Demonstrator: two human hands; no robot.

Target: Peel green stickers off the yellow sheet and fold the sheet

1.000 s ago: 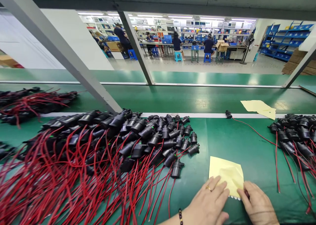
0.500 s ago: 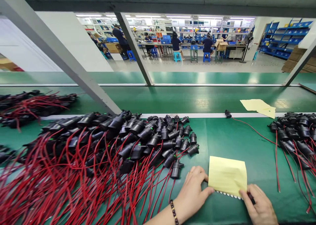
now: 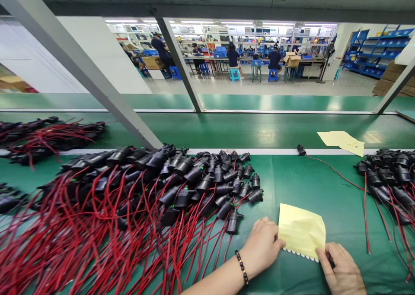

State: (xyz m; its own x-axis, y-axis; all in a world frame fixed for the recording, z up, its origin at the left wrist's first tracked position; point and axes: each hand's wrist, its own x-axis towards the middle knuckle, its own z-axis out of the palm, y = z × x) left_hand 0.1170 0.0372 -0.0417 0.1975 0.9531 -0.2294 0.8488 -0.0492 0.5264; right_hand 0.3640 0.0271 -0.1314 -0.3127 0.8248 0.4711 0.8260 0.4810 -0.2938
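Nearest, low right: right hand (image 3: 343,271), grip pinching the near right corner of a yellow paper sheet (image 3: 302,230). Just left of it: left hand (image 3: 261,245), beaded bracelet (image 3: 241,267) at the wrist, fingers grasping the sheet's left edge. The sheet lies on the green tabletop (image 3: 292,187), a row of small white pieces (image 3: 300,255) along its near edge, possibly stickers; too small to tell. Left, from near to mid: large heap of black connectors with red wires (image 3: 129,208). Right: smaller pile of the same (image 3: 389,178). Farther: single connector (image 3: 301,150) with trailing red wire; loose yellow sheets (image 3: 342,141); far-left pile (image 3: 48,135). Beyond: seated workers (image 3: 253,57) at benches.
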